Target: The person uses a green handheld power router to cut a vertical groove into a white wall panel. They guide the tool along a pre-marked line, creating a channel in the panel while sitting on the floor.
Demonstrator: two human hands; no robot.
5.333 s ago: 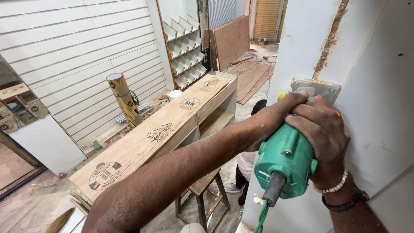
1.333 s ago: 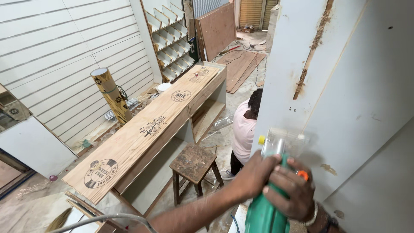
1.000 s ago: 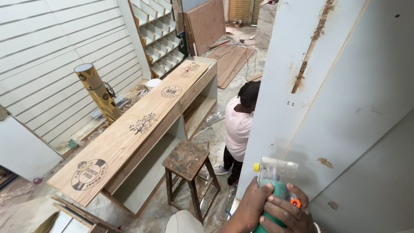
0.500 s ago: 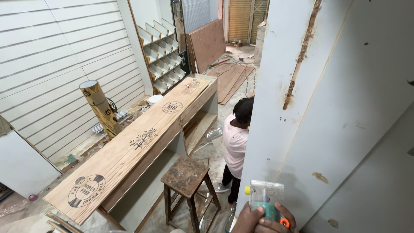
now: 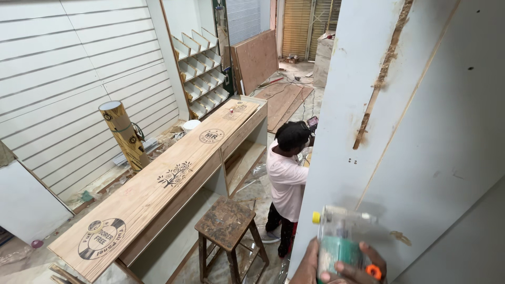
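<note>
Both hands (image 5: 336, 268) grip the green trimmer (image 5: 341, 243) — upright, clear base toward the white panel (image 5: 421, 131).

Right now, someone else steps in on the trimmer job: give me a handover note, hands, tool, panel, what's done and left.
Hands: both at the bottom edge of the view, mostly cut off. Fingers wrap the green handheld power trimmer with a clear base; which hand is which cannot be told.
Tool: base held against the lower part of the tall pale grey upright panel.
Done: a rough brown strip of raw edge shows higher up the panel.
Left: cannot tell how much remains below.
Nearby: a person in a pink shirt crouches beside the panel, next to a worn wooden stool.
</note>
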